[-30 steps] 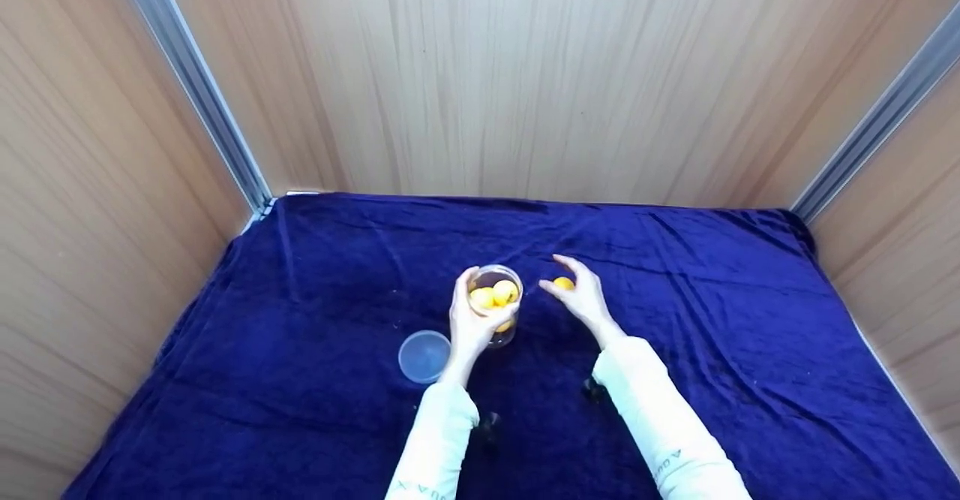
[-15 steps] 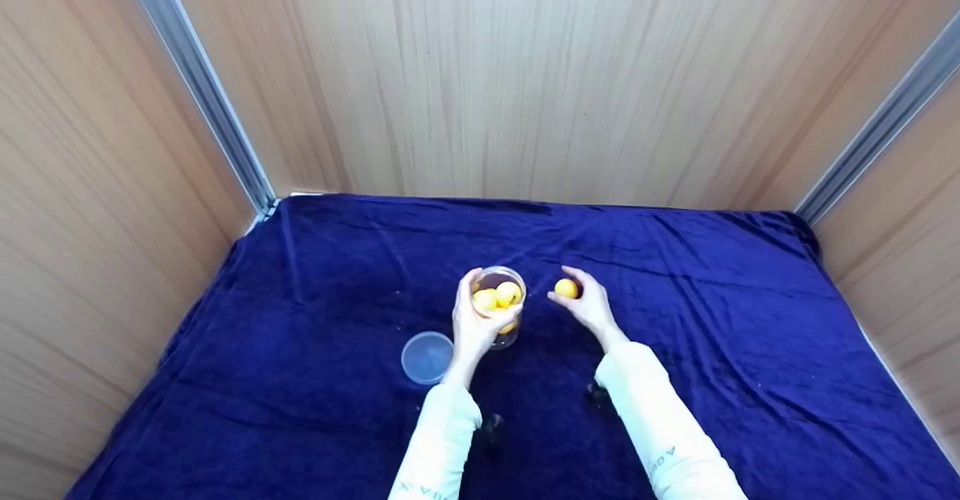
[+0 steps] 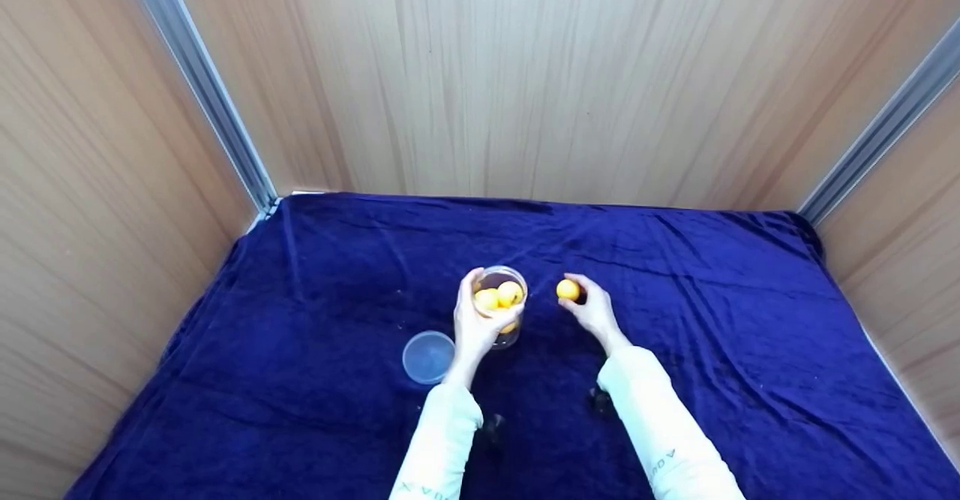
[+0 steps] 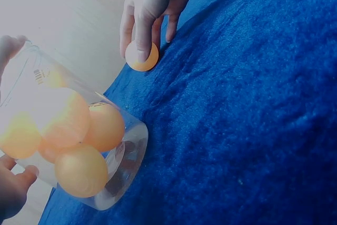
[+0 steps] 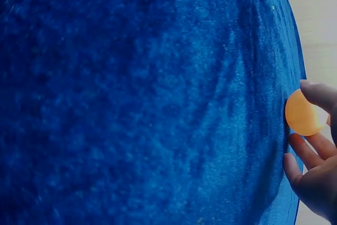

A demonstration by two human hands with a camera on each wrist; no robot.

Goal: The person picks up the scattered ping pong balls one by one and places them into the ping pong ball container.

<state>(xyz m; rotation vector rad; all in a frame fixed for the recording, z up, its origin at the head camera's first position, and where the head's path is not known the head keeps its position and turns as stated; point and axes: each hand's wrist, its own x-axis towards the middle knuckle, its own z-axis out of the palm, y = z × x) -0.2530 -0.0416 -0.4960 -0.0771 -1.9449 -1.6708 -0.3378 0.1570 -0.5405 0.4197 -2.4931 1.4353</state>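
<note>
My left hand (image 3: 472, 329) grips a clear plastic jar (image 4: 138, 146) around its upper part, thumb on the near side. Through the jar's wall several orange ping-pong balls (image 4: 81, 170) show, heaped together, and its mouth is uncovered. To the right of the jar, my right hand (image 3: 597, 314) pinches a single orange ping-pong ball (image 3: 568, 290) between thumb and fingers, just over or at the cloth. The right wrist view catches this held ball (image 5: 304, 113) at its right edge; the jar appears only as a corner at the top.
A round translucent lid (image 3: 428, 358) lies on the cloth left of my left wrist. Dark blue velvet cloth (image 3: 337, 275) with creases covers the table. Wood-grain panels (image 3: 510, 79) with metal corner posts stand at the back and both sides.
My right hand has shifted slightly right and toward me, and its fingers have closed from loosely around the ball to pinching it. The left hand keeps its grip on the jar.
</note>
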